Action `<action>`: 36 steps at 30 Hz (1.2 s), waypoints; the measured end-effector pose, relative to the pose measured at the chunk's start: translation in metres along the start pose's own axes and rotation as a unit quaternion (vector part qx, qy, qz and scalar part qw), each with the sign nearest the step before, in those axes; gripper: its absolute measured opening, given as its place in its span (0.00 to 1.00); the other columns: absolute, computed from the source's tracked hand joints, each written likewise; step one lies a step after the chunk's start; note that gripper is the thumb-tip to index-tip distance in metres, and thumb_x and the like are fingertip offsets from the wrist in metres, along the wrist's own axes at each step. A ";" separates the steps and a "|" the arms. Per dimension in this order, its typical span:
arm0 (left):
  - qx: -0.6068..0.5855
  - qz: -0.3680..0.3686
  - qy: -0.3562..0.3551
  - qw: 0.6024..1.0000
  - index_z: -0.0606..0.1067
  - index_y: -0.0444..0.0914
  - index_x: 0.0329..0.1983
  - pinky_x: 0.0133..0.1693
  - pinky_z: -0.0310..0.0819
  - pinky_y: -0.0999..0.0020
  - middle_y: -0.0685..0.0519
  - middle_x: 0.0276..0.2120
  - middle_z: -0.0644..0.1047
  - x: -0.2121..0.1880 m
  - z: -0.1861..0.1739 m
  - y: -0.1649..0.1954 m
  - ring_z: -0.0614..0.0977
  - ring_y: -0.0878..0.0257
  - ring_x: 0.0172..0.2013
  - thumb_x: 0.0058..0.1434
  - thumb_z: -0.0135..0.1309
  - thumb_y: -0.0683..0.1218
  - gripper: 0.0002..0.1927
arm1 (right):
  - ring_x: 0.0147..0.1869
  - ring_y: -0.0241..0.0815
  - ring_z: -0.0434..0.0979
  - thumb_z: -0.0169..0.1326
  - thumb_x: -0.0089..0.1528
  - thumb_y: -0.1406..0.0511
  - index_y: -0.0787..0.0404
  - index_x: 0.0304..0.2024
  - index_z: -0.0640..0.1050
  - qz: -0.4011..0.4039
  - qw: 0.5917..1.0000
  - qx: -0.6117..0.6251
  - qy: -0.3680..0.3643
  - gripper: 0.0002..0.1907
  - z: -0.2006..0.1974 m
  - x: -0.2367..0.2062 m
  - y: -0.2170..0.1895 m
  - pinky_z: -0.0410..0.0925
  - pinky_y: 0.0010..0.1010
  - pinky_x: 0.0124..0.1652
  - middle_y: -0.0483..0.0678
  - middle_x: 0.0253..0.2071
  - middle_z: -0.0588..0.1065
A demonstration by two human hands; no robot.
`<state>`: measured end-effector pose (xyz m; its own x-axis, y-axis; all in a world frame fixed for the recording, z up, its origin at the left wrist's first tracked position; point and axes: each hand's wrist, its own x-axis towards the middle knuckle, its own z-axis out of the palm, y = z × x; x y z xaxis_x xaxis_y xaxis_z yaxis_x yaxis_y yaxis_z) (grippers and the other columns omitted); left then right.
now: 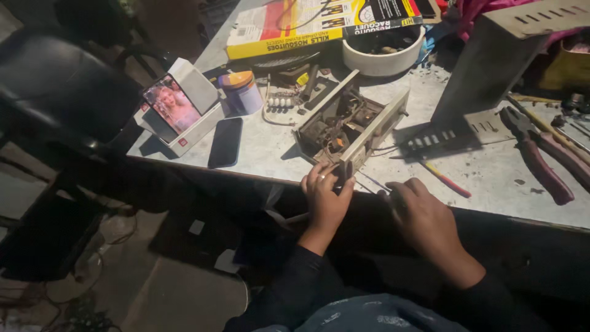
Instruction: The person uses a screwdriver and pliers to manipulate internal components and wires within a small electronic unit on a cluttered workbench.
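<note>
An open metal electronics chassis with rusty parts inside sits on the grey workbench near its front edge. My left hand grips the chassis's near corner, fingers wrapped over the front panel. A little to the right, my right hand is closed around a thin tool whose metal shaft points at that same corner. What the tool's tip touches is hidden by my left hand.
A phone propped in a white box and a dark phone lie at left. Red-handled pliers, a red-and-yellow screwdriver, a grey metal cover, a white bowl and a yellow box crowd the bench. A dark chair stands left.
</note>
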<state>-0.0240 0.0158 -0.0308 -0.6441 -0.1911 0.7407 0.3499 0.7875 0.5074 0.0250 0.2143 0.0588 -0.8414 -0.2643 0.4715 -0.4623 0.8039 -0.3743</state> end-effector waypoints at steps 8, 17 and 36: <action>0.003 -0.018 -0.016 1.000 0.77 0.34 0.26 0.62 0.56 0.46 0.44 0.46 0.80 0.004 -0.004 0.007 0.73 0.50 0.60 0.55 0.67 0.50 0.15 | 0.40 0.53 0.74 0.57 0.57 0.67 0.55 0.48 0.80 -0.091 0.991 -0.072 0.068 0.16 -0.002 0.003 0.001 0.68 0.43 0.38 0.49 0.37 0.73; 0.010 -0.016 -0.017 1.000 0.77 0.31 0.29 0.62 0.57 0.47 0.41 0.46 0.80 0.005 -0.005 0.006 0.73 0.47 0.60 0.56 0.68 0.54 0.21 | 0.44 0.48 0.73 0.55 0.58 0.70 0.54 0.46 0.80 -0.106 0.983 -0.121 0.088 0.14 0.004 0.004 0.007 0.63 0.42 0.41 0.45 0.41 0.76; -0.030 -0.021 -0.012 0.999 0.81 0.35 0.37 0.59 0.58 0.49 0.46 0.45 0.82 0.007 -0.010 0.011 0.74 0.49 0.59 0.61 0.63 0.56 0.19 | 0.49 0.54 0.76 0.67 0.61 0.63 0.61 0.53 0.80 0.081 0.986 -0.141 0.042 0.19 0.011 -0.003 0.137 0.69 0.42 0.48 0.57 0.48 0.74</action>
<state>-0.0176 0.0169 -0.0160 -0.6743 -0.2088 0.7083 0.3619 0.7427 0.5635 -0.0392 0.3190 -0.0027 -0.8660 -0.0841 0.4929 -0.2172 0.9512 -0.2193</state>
